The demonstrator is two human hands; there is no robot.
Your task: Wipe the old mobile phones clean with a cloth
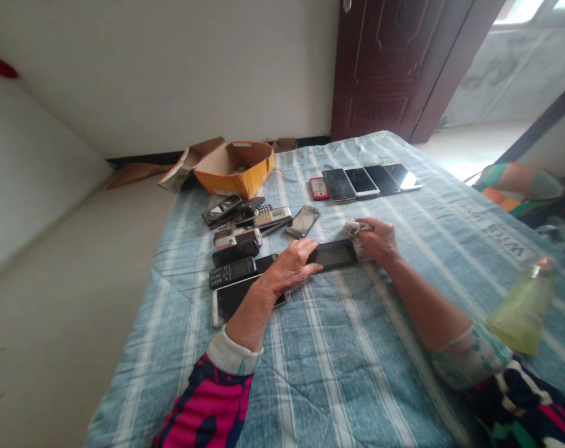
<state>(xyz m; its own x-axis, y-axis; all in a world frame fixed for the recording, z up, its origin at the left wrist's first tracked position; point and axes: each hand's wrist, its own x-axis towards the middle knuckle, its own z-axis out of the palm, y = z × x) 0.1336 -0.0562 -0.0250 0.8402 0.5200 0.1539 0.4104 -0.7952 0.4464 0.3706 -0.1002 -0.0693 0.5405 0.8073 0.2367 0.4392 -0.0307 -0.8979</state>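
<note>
Patterned sleeves (217,398) cross striped cloth (329,373). Between them, the left hand (289,269) has fingers clamped on a flat black phone (335,254); the right hand (379,240) bunches a crumpled rag (357,233) at its end. Beyond, an open cardboard box (233,183), contents unclear.

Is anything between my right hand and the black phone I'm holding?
Yes, the crumpled cloth in your right hand, at the right end of the black phone. Nothing visible separates your left hand from it.
</note>
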